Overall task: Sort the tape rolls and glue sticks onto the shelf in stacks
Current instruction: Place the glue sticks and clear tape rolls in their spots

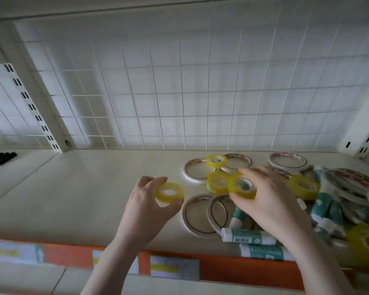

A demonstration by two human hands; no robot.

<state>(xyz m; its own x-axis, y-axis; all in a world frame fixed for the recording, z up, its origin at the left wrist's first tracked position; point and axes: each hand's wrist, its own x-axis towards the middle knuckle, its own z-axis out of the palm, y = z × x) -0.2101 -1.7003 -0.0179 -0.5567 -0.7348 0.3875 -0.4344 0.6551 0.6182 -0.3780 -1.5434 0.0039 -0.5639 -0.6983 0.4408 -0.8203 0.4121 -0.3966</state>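
Yellow tape roll (170,192) pinched in left hand (146,206); right hand (266,201) grips another yellow roll (242,185).

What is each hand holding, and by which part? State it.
The left hand pinches a yellow tape roll by its outer rim. The right hand grips another yellow tape roll, also by its outer rim.
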